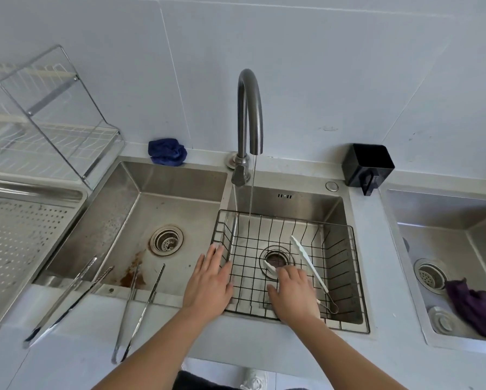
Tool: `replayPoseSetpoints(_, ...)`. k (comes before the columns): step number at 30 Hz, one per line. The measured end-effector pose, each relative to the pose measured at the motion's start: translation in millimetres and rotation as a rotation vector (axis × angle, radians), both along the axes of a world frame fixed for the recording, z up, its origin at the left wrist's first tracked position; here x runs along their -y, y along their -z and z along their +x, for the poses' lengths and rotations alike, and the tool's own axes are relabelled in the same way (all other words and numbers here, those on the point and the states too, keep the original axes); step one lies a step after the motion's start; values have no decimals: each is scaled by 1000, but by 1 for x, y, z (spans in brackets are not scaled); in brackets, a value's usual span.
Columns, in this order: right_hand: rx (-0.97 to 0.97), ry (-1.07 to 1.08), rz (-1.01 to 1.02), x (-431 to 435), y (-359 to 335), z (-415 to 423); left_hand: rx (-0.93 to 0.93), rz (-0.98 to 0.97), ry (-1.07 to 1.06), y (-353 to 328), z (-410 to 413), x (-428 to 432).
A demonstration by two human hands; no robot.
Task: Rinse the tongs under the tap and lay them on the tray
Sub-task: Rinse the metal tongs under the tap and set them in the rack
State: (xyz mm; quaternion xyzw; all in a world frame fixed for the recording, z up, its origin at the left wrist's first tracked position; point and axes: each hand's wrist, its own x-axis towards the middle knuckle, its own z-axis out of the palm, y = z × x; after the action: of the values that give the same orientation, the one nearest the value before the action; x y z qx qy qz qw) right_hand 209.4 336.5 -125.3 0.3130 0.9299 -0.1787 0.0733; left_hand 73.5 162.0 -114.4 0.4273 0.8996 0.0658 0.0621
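Note:
White plastic tongs (306,258) lie spread apart in the black wire basket (358,280) in the right basin. My right hand (294,294) lies over their nearer arm with its fingers fairly straight; the white tip shows beyond my fingertips. My left hand (211,280) rests flat on the basket's left rim, fingers straight. The tap (250,108) runs a thin stream (251,192) into the far side of the basket, away from the tongs. The perforated steel tray (16,249) sits at far left. Two pairs of metal tongs (67,299) (140,308) lie across the left basin's front edge.
A wire dish rack (53,122) stands behind the tray. A blue cloth (167,152) lies by the wall and a black holder (368,167) stands right of the tap. Another sink at far right holds a purple cloth (472,308).

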Motion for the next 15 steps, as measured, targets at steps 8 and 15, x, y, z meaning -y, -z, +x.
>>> replayPoseSetpoints(8, -12, -12, 23, 0, 4, 1, -79, 102, -197, -46, -4, 32)
replayPoseSetpoints(15, -7, -25, 31, -1, 5, 0, -134, 96, -618, -63, -17, 111)
